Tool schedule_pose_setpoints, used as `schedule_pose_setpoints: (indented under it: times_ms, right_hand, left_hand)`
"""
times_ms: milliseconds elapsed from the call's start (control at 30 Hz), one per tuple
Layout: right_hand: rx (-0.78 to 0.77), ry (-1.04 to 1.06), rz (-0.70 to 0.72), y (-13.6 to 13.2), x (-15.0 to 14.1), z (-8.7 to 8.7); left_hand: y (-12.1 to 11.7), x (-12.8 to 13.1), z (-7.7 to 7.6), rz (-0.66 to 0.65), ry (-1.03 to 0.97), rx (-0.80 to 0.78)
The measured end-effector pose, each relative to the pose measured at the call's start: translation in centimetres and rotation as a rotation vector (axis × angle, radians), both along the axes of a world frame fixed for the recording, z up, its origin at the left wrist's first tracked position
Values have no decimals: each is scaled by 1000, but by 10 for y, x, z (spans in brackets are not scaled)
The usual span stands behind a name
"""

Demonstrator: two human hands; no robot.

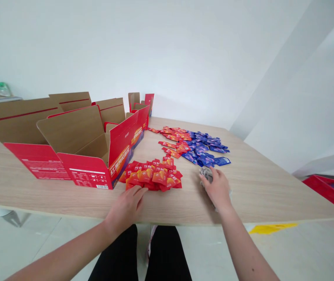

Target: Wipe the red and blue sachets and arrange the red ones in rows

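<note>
A pile of red printed sachets (155, 175) lies near the table's front edge. My left hand (126, 208) rests at the pile's near side, its partly stretched fingers touching the lowest sachets; the fingertips are partly hidden. To the right, my right hand (218, 189) is closed around a crumpled grey cloth (206, 171), pressed down on the wooden tabletop. Beyond the hands, more red sachets (175, 136) lie loosely beside a spread of blue-purple sachets (203, 146).
Open red cardboard boxes (85, 171) with brown insides stand on the left, flaps raised. Another open box (149, 99) is farther back by the wall. The table (260, 187) narrows toward the wall. A red container (327, 191) sits at the right, and something yellow (272, 228) shows below the edge.
</note>
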State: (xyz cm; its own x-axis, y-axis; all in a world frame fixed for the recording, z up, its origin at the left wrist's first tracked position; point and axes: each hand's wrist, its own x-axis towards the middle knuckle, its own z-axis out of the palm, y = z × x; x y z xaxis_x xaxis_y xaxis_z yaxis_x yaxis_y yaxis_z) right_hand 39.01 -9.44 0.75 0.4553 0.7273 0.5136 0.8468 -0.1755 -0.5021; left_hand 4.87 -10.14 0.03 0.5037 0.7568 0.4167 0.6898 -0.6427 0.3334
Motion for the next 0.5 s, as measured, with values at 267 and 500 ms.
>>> schedule_pose_setpoints:
  times_ms: [267,500]
  right_hand:
    - [-301,-136,400,110,-35,14]
    - [-535,-234,337,173,-50,2]
  left_hand:
    - [5,-29,-40,35,-68,330]
    - [2,-30,-41,47,-88,325]
